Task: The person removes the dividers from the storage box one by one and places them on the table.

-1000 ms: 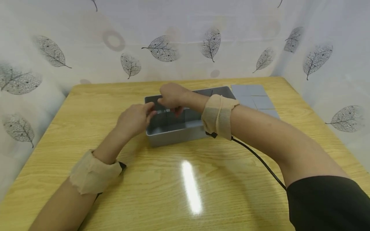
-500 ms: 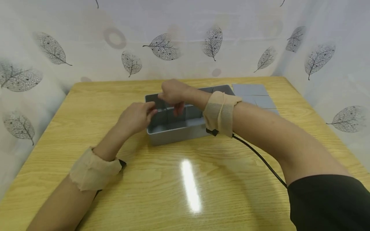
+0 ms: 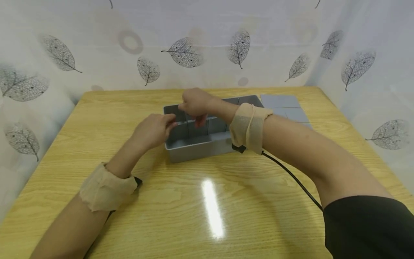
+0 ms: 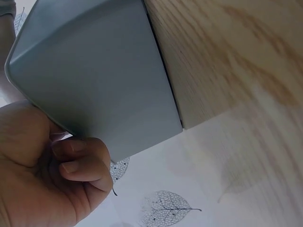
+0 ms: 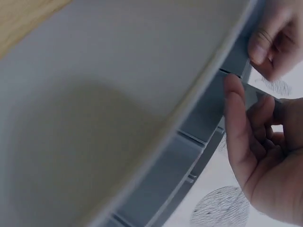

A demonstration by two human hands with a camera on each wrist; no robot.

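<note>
A grey rectangular storage box (image 3: 200, 151) stands on the table, split lengthwise by a grey middle wall (image 3: 216, 126) with upright slits. My left hand (image 3: 152, 131) holds the box's left end at its rim; in the left wrist view its fingers (image 4: 85, 165) curl at the edge. Above the box's left part, my right hand (image 3: 195, 104) reaches over with fingers pointing down inside. The right wrist view shows one extended finger (image 5: 235, 123) against the middle wall, while the others bend around a grey divider (image 5: 253, 94). The thumb's contact there is hidden.
Several flat grey panels (image 3: 295, 114) lie on the table to the right of the box. A black cable (image 3: 291, 176) trails from the right wrist band (image 3: 249, 127). Behind the wooden table (image 3: 181, 208) hangs a white leaf-patterned curtain (image 3: 207, 72).
The right hand's fingers have shifted slightly within the box's left part. Both hands otherwise keep nearly the same places, and the view has drifted a little.
</note>
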